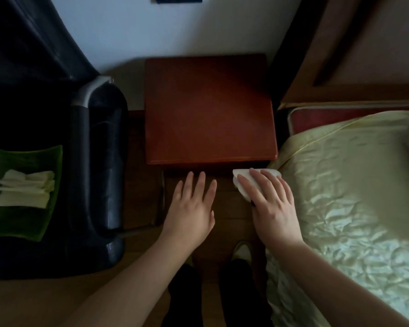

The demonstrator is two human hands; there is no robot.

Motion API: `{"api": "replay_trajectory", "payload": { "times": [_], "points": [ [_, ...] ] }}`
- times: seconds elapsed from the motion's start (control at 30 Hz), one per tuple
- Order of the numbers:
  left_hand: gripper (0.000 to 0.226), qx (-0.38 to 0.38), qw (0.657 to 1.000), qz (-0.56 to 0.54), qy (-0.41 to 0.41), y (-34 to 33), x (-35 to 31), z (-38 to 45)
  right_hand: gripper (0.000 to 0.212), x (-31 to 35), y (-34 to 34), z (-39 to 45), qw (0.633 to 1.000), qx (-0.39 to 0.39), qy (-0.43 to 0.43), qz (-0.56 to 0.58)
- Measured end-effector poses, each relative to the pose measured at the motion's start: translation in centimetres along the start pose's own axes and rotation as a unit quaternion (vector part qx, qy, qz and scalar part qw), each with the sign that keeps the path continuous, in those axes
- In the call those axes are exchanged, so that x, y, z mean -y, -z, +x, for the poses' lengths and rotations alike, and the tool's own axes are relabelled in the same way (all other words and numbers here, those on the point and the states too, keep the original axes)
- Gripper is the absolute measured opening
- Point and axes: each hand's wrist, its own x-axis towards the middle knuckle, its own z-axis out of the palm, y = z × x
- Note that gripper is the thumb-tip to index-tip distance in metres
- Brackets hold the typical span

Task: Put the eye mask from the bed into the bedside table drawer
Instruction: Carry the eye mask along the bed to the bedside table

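Note:
The white eye mask [240, 177] sits under the fingers of my right hand [268, 199], which holds it just in front of the bedside table, beside the bed's edge. A bit of dark strap shows below the mask. My left hand [193, 205] hovers flat with fingers spread, in front of the table's front edge. The bedside table [208, 109] is reddish-brown wood, seen from above. Its front face and drawer are hidden below the top's edge. The bed [354, 180] with a pale shiny cover lies to the right.
A black leather armchair [99, 149] with a metal arm stands to the left of the table. On its seat lies a green tray [24, 215] with folded white cloths. My feet [240, 253] stand on the wooden floor between chair and bed.

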Motion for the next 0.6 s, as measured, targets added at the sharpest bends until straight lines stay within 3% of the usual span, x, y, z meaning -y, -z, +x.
{"api": "replay_trajectory", "payload": {
  "times": [0.2,0.43,0.6],
  "points": [
    [0.068,0.003,1.000,0.012,-0.012,-4.3,0.6,3.3,0.059,-2.0,-4.9,0.4,1.000,0.001,0.013,-0.014],
    [0.068,0.066,0.996,0.044,-0.032,-10.6,-0.8,6.1,0.051,-3.1,-10.1,1.3,0.999,-0.015,0.028,-0.014],
    [0.063,0.055,0.998,0.032,-0.022,-13.3,-0.2,8.6,0.053,-3.6,-12.5,1.0,0.999,-0.028,0.009,-0.020]
  ]
}}
